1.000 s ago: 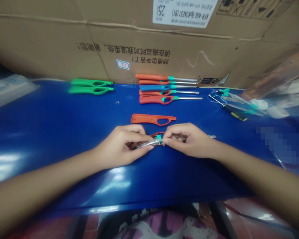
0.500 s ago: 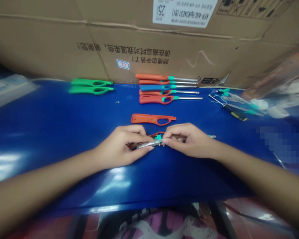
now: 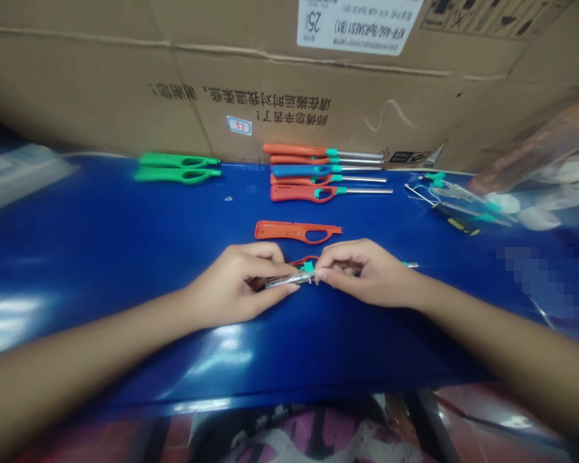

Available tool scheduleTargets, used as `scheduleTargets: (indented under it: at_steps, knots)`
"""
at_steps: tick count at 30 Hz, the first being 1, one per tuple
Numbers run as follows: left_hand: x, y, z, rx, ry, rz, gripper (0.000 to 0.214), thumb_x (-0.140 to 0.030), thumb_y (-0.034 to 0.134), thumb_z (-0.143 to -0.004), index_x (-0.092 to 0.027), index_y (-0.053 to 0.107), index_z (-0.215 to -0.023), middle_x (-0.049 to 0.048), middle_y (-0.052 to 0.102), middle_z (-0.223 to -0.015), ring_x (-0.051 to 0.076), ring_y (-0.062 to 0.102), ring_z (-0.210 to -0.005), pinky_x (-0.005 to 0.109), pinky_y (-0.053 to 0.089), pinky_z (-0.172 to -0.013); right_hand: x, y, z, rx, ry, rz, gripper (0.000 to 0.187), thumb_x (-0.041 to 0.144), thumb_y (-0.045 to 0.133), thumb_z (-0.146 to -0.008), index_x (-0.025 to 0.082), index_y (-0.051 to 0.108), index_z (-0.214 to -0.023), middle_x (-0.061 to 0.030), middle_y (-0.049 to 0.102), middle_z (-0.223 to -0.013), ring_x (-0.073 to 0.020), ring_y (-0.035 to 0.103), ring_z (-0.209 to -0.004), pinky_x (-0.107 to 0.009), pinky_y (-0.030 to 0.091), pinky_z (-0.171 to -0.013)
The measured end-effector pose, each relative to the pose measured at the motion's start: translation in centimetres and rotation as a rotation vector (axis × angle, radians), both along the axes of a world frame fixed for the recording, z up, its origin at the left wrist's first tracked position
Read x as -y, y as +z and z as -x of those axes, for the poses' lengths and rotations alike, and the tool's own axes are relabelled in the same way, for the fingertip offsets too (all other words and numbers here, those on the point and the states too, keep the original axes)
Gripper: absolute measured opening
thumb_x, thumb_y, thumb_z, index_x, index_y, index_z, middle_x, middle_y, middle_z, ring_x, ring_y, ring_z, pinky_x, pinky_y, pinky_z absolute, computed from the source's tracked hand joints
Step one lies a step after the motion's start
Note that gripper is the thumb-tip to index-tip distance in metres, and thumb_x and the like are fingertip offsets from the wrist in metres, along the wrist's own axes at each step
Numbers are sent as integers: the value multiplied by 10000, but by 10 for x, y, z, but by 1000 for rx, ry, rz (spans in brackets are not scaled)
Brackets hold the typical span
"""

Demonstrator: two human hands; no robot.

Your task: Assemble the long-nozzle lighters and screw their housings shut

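Note:
My left hand [image 3: 241, 283] is closed around a clear lighter fuel tank [image 3: 285, 280], thumb below and fingers above. A teal plastic part [image 3: 309, 266] sits at the tank's right end. There my right hand [image 3: 367, 273] pinches, its fingertips hiding what they grip. Behind the fingers shows the rim of another red-orange lighter shell [image 3: 300, 260], mostly covered. A metal tube end [image 3: 412, 265] sticks out beyond my right wrist. Just above my hands lies an orange half shell of a lighter handle [image 3: 280, 229], inner side up.
Several long-neck lighters [image 3: 302, 191], orange and one blue, lie stacked in a row at the back. Two green handle shells [image 3: 174, 175] lie left of them. At right are a screwdriver [image 3: 451, 218] and clear tanks [image 3: 468, 193]. A cardboard box [image 3: 125, 77] walls off the blue table [image 3: 125, 244].
Almost nothing differs. Both hands keep the same grip on the fuel tank, and the view has shifted very slightly.

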State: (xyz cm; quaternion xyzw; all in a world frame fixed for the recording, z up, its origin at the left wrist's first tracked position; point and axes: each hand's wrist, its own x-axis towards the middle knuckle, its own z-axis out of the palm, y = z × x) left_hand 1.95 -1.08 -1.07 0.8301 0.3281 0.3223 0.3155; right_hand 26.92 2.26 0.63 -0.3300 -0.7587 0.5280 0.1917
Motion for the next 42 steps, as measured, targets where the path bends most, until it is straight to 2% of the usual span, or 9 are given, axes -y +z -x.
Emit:
scheduleTargets:
  at_steps: [9,14,19,33,42]
  knots:
    - [0,2,-2,21,34,26,225,-187,724,-898,-148,795,-1107,21,650,-814,44,519,-545,166,433,-491,0,0,-2,16,-16,49,238,337,611,-928,136,637,-802,13,544,-687,-79,440,-583,-214,347,-524]
    - [0,2,-3,17,37,19,218,-190,720,-900,-151,798,-1099,19,647,-799,49,529,-554,164,432,-491,0,0,-1,3,-15,62,233,334,613,-924,139,633,-800,25,524,-672,-70,416,-566,-207,329,-510]
    - [0,2,-3,9,29,22,219,-198,715,-905,-174,796,-1107,17,646,-804,55,531,-562,167,433,-492,1,0,0,4,-2,58,227,326,614,-929,148,626,-789,43,494,-648,-60,369,-541,-205,294,-488]
    - [-1,1,-1,-4,15,26,218,-198,705,-912,-165,792,-1109,20,642,-814,62,538,-579,174,435,-503,0,0,1,29,8,-3,212,306,608,-930,149,633,-790,38,516,-661,-62,381,-555,-207,300,-496]
    - [0,4,-5,6,67,20,172,-218,720,-899,-161,800,-1040,26,667,-798,54,509,-532,179,423,-482,1,2,-1,-19,-71,127,214,344,674,-885,153,632,-800,49,505,-610,-60,408,-515,-215,303,-471]
